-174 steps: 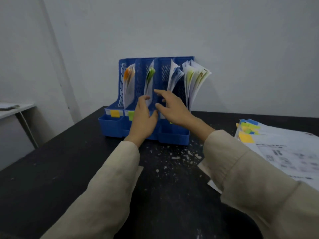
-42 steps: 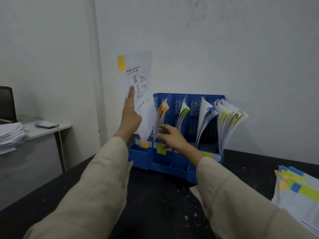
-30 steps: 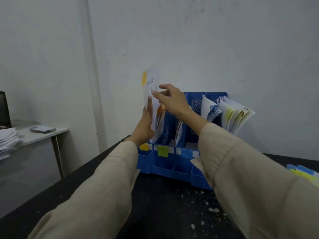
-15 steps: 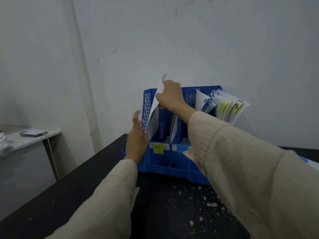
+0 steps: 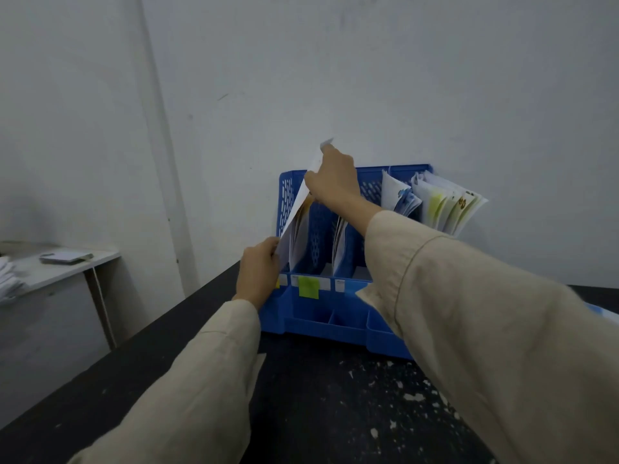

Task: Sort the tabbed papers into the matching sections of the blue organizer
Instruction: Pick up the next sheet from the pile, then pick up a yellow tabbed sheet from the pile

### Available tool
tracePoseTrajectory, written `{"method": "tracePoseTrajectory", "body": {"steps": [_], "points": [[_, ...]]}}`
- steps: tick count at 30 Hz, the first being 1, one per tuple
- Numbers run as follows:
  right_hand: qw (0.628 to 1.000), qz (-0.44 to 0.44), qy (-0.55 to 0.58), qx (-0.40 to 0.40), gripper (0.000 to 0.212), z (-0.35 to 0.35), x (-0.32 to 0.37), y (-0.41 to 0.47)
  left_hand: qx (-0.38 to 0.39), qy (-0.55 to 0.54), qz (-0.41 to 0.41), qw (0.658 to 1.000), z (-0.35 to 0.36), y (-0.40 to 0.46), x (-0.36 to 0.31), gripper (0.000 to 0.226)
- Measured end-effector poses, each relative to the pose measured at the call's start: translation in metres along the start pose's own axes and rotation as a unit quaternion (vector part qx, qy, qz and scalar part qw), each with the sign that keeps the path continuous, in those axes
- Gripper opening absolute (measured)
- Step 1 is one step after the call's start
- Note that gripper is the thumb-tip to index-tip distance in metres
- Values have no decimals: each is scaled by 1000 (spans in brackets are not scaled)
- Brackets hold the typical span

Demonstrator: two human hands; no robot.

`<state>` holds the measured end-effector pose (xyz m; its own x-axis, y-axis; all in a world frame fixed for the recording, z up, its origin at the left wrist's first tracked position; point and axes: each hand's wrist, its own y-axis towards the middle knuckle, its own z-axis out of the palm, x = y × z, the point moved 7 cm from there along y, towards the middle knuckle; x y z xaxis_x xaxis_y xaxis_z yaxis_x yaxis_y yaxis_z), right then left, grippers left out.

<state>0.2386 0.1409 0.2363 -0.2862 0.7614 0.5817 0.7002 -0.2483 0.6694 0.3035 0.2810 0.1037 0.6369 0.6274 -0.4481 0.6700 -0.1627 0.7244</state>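
The blue organizer stands against the wall at the back of the black table, its sections holding upright papers. A white sheet slants into the leftmost section. My right hand pinches its top corner above the organizer's rim. My left hand holds the sheet's lower front edge at the organizer's left front corner. A green tab marks the second section's front; a yellow tab peeks out beside my left hand. Papers with blue tabs and yellow-green tabs fan out of the right sections.
The black table is speckled with white flecks in front of the organizer. A grey side table with papers stands at the left. The edge of a paper pile shows behind my right sleeve.
The sheet with the yellow tab, held high in my left hand, has come down into the leftmost section. My right hand took its top corner; my left hand slid down to its lower edge.
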Motion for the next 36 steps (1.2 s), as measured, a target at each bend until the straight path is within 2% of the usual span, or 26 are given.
{"method": "tracePoseTrajectory", "body": {"steps": [4, 7, 10, 13, 16, 19, 22, 26, 28, 30, 32, 36], "points": [[1000, -1, -24, 18, 53, 6, -6, 1, 93, -5, -7, 996, 19, -10, -3, 24], [997, -35, -38, 57, 71, 16, -5, -2, 143, -25, -42, 989, 25, -12, -3, 25], [993, -61, -49, 88, 81, 27, -6, -8, 153, -101, -75, 980, 23, -13, -7, 8], [989, -103, -72, 76, 72, 31, -7, -16, 168, -133, -81, 973, 25, -15, -9, 19], [983, -145, -75, 90, 56, 36, -8, -23, 203, -71, -83, 973, 35, -18, -4, 16], [969, -182, -140, 89, 52, 35, -5, -27, 236, -16, -90, 968, 41, -18, -3, 24], [931, -228, -276, 72, 58, 35, -3, -33, 251, 9, -108, 962, 44, -16, 0, 36], [809, -359, -461, 66, 67, 49, -2, -54, 261, 25, -113, 958, 46, -17, 1, 38], [751, -408, -516, 62, 59, 59, -4, -65, 257, 30, -103, 960, 46, -18, 1, 38], [714, -427, -547, 90, 50, 71, -8, -71, 255, 36, -91, 962, 45, -18, 1, 33], [704, -413, -563, 127, 44, 80, -14, -72, 262, 42, -84, 960, 43, -19, -1, 30], [713, -373, -571, 163, 37, 85, -23, -74, 280, 59, -95, 953, 41, -20, 0, 34]]}}
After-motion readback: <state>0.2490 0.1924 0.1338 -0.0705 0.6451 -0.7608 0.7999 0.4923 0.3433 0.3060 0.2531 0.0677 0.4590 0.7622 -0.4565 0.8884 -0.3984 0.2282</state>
